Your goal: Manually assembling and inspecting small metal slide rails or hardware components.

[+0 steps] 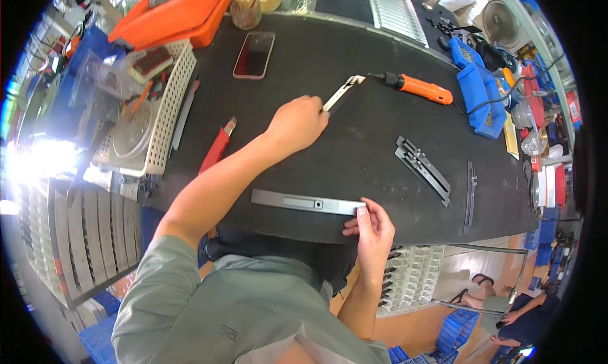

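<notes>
My left hand [299, 123] reaches across the mat, its fingers closed round one end of a slim white slotted strip [334, 99] with a hooked far tip. A thin dark edge runs alongside that strip. Close to the near table edge, my right hand [372, 230] pinches the right end of a long grey bar-shaped housing [272, 198] between thumb and fingers. The housing has a recessed panel with a small dark hole. Just beyond the white strip's tip lies an orange electric screwdriver [425, 89]. Several dark slotted metal rails [423, 171] rest right of my hands.
A red utility knife [216, 149] and a phone [254, 56] lie on the dark mat [354, 149]. A white perforated basket [180, 85] stands left, blue bins [478, 98] right. One thin dark strip [470, 196] lies far right. Another person [529, 316] sits at lower right.
</notes>
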Demonstrator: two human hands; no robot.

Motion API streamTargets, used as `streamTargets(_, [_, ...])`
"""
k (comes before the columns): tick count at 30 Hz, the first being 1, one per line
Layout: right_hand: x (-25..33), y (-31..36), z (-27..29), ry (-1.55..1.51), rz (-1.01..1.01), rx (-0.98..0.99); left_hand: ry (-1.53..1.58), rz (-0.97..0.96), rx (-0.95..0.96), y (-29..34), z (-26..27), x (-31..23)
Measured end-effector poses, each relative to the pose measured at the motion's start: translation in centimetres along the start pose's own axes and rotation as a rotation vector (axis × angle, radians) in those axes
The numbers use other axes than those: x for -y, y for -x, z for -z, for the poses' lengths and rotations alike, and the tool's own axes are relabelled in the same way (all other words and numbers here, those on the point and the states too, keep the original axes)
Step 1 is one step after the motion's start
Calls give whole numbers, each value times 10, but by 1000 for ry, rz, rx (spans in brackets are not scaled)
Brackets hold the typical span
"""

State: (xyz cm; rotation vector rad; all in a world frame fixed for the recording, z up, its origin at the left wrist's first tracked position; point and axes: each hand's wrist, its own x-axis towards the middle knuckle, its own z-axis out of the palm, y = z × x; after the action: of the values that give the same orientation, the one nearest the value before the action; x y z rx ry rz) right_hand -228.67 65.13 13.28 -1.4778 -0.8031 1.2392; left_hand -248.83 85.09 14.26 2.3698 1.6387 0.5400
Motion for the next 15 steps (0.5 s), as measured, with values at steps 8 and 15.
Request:
streamTargets(8, [39,-4,11,-102,232,-110,1818,568,481,92,58,-7])
streamTargets(15, [69,-37,-37,-406,103,232,1914,458,667,147,65,-24])
